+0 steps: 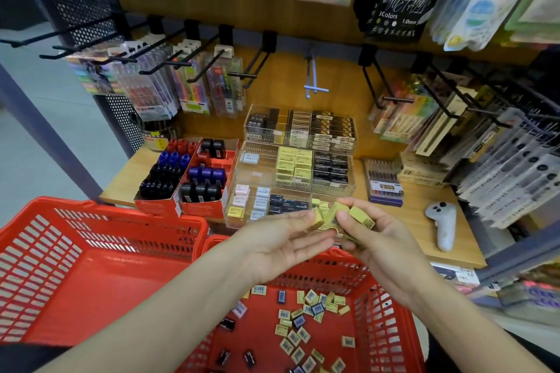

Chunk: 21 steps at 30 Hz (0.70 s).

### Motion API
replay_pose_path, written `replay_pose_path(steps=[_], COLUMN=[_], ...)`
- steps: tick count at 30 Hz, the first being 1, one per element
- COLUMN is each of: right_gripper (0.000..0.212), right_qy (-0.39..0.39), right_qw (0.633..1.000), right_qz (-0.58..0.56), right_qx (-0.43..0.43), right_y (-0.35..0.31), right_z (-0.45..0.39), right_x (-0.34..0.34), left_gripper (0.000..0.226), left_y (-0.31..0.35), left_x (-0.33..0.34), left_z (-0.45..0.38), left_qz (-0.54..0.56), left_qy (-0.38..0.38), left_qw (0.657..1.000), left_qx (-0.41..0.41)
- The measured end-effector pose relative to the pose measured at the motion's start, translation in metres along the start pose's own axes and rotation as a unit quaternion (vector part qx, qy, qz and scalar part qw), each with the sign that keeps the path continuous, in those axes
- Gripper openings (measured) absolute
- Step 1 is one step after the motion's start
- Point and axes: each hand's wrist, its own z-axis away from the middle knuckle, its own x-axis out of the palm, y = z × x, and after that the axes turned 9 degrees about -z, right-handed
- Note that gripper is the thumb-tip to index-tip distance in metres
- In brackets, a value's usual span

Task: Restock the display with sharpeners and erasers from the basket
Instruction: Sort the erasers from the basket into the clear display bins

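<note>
My two hands meet above the right red basket point(391, 327), in front of the clear acrylic display point(242, 221). My left hand point(281, 239) lies palm up and pinches a yellow eraser point(317, 219) at its fingertips. My right hand point(372, 236) grips several yellow erasers point(360, 216). Many loose yellow, blue and black erasers point(306, 321) lie on that basket's floor. The display tiers hold rows of yellow erasers point(294, 165), black ones point(330, 168) and white ones. Red boxes of sharpeners point(188, 172) stand to the display's left.
A second red basket point(91, 275) sits at the left, nothing visible inside. A white handheld controller point(444, 225) lies on the wooden shelf point(424, 230) at the right. Black hooks point(169, 66) with pen packs jut out above. A box of pens point(383, 182) stands beside the display.
</note>
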Motion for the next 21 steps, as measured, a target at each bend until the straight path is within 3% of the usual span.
replay_pose_path(steps=[7, 12, 16, 21], right_gripper=[0.031, 0.026, 0.028, 0.031], right_qy=[-0.014, 0.005, 0.028, -0.005], right_qw=[1.000, 0.998, 0.993, 0.985], right_qz=[0.027, 0.057, 0.105, 0.137], right_qx=[-0.007, 0.017, -0.036, -0.109], right_y=[0.004, 0.014, 0.014, 0.004], right_z=[-0.004, -0.004, -0.005, -0.005], right_x=[0.001, 0.007, 0.010, 0.011], left_gripper=[0.030, 0.028, 0.022, 0.018], left_y=[0.000, -0.010, -0.007, 0.003], left_x=[-0.006, -0.008, -0.010, -0.016], left_z=[0.000, 0.003, 0.004, -0.003], left_qz=[0.002, -0.110, -0.158, -0.212], left_qy=[0.032, 0.092, 0.107, 0.115], left_qw=[0.999, 0.982, 0.969, 0.955], left_qx=[0.039, 0.120, 0.157, 0.175])
